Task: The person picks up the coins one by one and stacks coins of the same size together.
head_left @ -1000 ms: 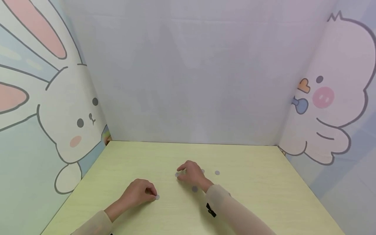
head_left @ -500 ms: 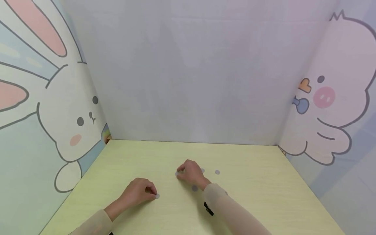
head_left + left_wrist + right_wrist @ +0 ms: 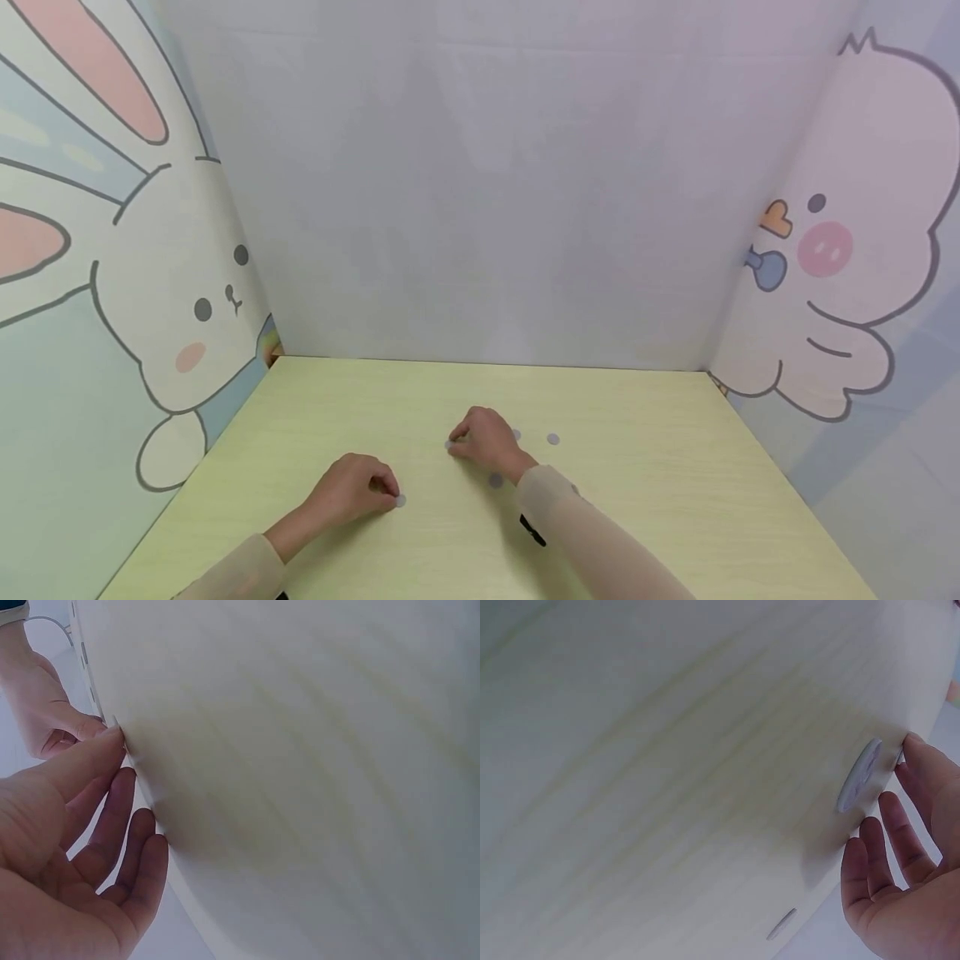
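Low over the left-middle of the table, my left hand (image 3: pixel 348 492) pinches a silver coin (image 3: pixel 401 501) between thumb and forefinger at the tabletop. In the left wrist view only the thin edge of that coin (image 3: pixel 116 721) shows at the fingertips. Farther back, my right hand (image 3: pixel 483 437) has thumb and forefinger on another coin (image 3: pixel 449 445), gripping its edge. Its other fingers curl loosely near the surface. A large-looking coin (image 3: pixel 860 776) lies flat just beside these fingers in the right wrist view, its relief faintly visible.
On the pale yellow table (image 3: pixel 637 467) more coins lie flat: one (image 3: pixel 553 439) right of the right hand, one (image 3: pixel 496 480) below its wrist, and one (image 3: pixel 516 434) partly behind the hand. The right sleeve (image 3: pixel 592 533) partly covers another. A grey-white curtain (image 3: pixel 487 208) closes off the back.
The right thumb and forefinger have drawn slightly closer together on their coin. My left hand and the loose coins stay in place; the head view shifts slightly.
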Demonstrator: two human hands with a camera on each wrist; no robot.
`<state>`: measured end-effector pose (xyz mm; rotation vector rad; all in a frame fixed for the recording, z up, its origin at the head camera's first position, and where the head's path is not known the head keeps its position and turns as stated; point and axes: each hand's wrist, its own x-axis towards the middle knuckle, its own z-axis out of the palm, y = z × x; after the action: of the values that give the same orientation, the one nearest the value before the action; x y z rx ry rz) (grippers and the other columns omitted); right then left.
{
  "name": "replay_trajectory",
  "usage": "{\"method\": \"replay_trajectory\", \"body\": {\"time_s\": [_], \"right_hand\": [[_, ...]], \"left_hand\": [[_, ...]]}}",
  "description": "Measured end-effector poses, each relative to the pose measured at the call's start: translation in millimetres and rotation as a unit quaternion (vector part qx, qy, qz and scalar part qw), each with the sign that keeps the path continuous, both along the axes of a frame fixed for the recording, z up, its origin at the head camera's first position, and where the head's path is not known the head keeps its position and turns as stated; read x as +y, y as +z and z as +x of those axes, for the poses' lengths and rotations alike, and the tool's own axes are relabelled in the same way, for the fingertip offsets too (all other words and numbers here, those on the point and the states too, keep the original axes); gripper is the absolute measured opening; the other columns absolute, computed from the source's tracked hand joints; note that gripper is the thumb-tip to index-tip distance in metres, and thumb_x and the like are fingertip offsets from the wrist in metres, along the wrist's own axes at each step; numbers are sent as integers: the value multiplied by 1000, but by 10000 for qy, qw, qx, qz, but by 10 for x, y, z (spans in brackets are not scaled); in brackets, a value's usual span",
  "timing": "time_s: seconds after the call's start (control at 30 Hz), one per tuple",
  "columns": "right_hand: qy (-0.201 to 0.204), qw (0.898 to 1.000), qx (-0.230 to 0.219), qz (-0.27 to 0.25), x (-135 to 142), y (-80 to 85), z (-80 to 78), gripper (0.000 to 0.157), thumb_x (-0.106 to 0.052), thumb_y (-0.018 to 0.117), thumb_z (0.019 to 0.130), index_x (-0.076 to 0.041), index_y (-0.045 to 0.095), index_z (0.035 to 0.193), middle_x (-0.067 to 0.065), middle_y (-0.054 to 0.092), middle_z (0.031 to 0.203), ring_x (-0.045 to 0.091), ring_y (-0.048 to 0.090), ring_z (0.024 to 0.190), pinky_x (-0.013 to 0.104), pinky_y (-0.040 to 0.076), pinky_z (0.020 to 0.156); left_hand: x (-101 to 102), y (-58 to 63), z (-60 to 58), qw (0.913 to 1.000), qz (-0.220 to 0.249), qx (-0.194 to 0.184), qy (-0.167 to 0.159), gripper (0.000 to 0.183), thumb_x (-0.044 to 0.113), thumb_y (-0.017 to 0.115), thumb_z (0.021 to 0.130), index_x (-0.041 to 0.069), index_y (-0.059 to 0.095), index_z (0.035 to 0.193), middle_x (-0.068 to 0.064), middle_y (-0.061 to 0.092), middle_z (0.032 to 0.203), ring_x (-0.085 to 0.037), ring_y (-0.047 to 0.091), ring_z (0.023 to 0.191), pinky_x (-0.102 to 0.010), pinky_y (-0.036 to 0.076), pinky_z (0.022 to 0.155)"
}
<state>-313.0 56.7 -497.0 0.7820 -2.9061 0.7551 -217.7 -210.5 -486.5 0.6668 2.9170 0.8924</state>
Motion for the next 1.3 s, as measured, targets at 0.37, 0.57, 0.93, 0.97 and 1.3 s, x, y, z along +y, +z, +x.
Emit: {"method": "replay_trajectory", "body": {"time_s": [0.37, 0.57, 0.93, 0.97, 1.3], "right_hand": [[-47, 9999, -84, -28, -13, 18, -17, 8, -25, 87, 91, -19, 88, 94, -9, 73, 93, 8, 62, 89, 29, 52, 81], [-42, 10000, -53, 52, -20, 15, -16, 8, -26, 87, 91, -19, 88, 94, -11, 71, 91, 7, 60, 87, 28, 51, 80], [131, 9998, 117, 108, -42, 37, -4, 8, -23, 87, 91, -15, 87, 92, -9, 71, 86, 4, 59, 80, 26, 51, 77], [142, 9997, 142, 138, -46, 41, -1, 8, -23, 87, 91, -15, 87, 93, -9, 72, 86, 5, 59, 80, 26, 52, 78], [142, 9989, 299, 319, -54, 25, -7, 9, -22, 85, 92, -14, 86, 91, -9, 72, 86, 6, 61, 82, 27, 54, 81]], "left_hand": [[7, 2, -2, 10000, 31, -20, -22, 12, 23, 91, 85, 25, 79, 83, 20, 68, 78, 3, 55, 72, -25, 48, 69], [0, -7, -2, 10000, 59, -23, -27, 12, 24, 91, 85, 26, 79, 83, 20, 68, 78, 2, 55, 72, -25, 48, 69], [1, -4, 1, 10000, 46, -27, -26, 13, 24, 91, 85, 26, 79, 82, 20, 68, 78, 2, 55, 72, -25, 48, 69], [1, -1, 3, 10000, 48, -34, -27, 13, 24, 91, 85, 26, 79, 82, 20, 68, 78, 2, 55, 71, -25, 47, 68], [0, 10, 0, 9999, 81, 6, -90, 12, 23, 91, 85, 24, 79, 83, 19, 68, 79, 2, 56, 72, -25, 48, 69]]}}
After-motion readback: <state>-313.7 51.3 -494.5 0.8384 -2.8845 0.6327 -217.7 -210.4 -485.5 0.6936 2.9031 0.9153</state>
